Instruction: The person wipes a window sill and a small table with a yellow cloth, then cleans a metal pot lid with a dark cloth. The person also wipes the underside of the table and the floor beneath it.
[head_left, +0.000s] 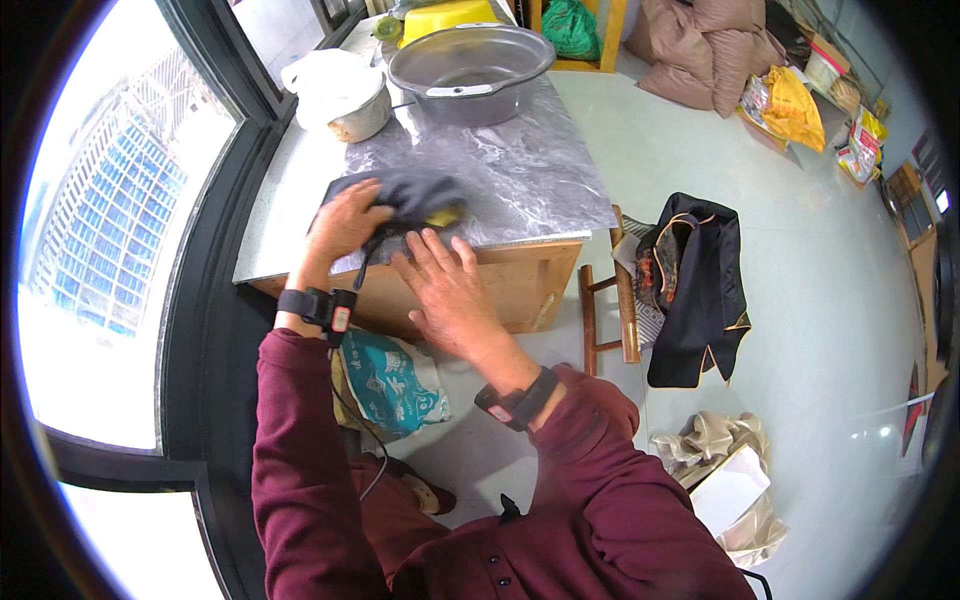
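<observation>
A dark grey cloth item (409, 191), blurred by motion, lies bunched near the front edge of the grey marble-patterned countertop (517, 180). My left hand (346, 217) holds its left end, the thumb apart from the fingers. A yellow-green patch (445, 217) shows at the cloth's right end; what it is cannot be made out. From the counter's edge a dark cord or strap (363, 270) hangs below the cloth. My right hand (448, 289) is spread, palm down, just in front of the cloth, its fingertips near the counter's edge and nothing seen in it.
At the back of the counter stand a grey plastic basin (480, 111), a metal pot (360, 116) under white plastic and a yellow container (446, 19). A wooden stool (626, 300) bears a black garment (697, 300). A teal-and-white bag (394, 379) lies below the counter. A window frame (199, 262) runs along the left.
</observation>
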